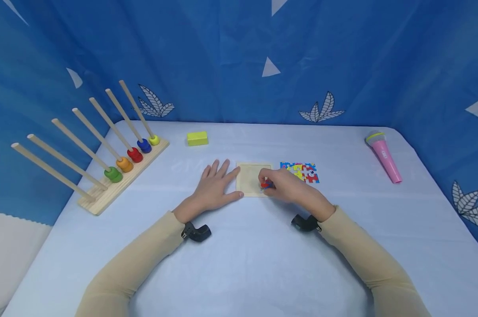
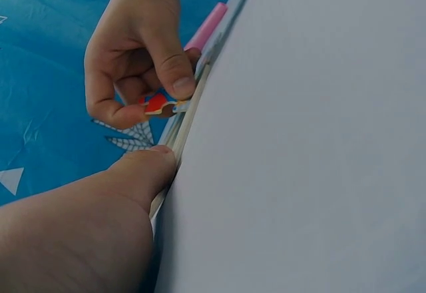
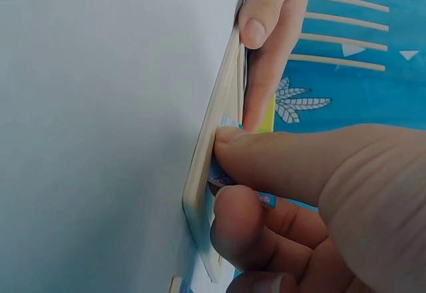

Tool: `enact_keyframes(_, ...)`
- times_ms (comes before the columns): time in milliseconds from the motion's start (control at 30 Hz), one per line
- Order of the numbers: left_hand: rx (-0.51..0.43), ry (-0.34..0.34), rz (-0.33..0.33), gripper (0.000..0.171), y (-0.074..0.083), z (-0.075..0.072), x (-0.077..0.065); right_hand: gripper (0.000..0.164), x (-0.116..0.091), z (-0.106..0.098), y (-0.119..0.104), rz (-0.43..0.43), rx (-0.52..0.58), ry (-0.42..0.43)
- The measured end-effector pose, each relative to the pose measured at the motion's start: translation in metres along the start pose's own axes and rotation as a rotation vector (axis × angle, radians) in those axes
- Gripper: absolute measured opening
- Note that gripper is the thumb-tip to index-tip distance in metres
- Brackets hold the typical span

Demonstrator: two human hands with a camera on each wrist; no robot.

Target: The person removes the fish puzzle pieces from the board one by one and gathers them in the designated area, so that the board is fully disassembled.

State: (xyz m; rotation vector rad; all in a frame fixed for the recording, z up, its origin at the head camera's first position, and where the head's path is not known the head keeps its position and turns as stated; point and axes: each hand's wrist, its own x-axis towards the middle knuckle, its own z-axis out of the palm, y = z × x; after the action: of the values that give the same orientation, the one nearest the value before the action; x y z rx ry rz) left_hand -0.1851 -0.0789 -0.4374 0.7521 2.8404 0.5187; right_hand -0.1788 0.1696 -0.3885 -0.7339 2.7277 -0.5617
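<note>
A shallow square wooden puzzle tray [image 1: 248, 180] lies at the middle of the table, its pale base showing. My left hand [image 1: 213, 189] rests flat to its left with fingers spread, thumb and index fingertip at the tray's edge. Over the tray's right side, my right hand [image 1: 288, 186] pinches a small jigsaw piece [image 1: 266, 184] between thumb and fingers. Red shows on that piece [image 2: 156, 103] in the left wrist view, and the fingers hide most of it. Just right of the tray, partly behind the right hand, sit several colourful joined jigsaw pieces [image 1: 311, 173].
At the left stands a wooden peg abacus [image 1: 104, 193] with coloured beads low on its tall rods. A yellow block [image 1: 197, 138] lies behind the left hand. Far right is a pink toy microphone [image 1: 387, 158]. A blue curtain [image 1: 223, 57] hangs behind the white-covered table [image 1: 239, 264].
</note>
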Motion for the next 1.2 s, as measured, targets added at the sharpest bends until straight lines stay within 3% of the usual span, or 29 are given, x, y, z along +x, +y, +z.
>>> enact_keyframes(433,-0.017,0.011,0.005,0.083,-0.002,0.003,0.001,0.025,0.000,0.001,0.000,0.007,0.007,-0.003)
enact_keyframes(700,-0.004,0.008,0.003,0.083,0.001,0.002,0.001,0.023,-0.007,-0.011,0.010,-0.041,0.092,0.026)
enact_keyframes(900,-0.014,0.002,0.009,0.084,0.002,0.000,0.001,0.038,-0.025,-0.032,0.027,0.070,0.103,0.093)
enact_keyframes(1200,-0.017,-0.006,-0.006,0.084,0.001,-0.001,-0.001,0.030,-0.067,-0.041,0.062,0.192,0.118,0.204)
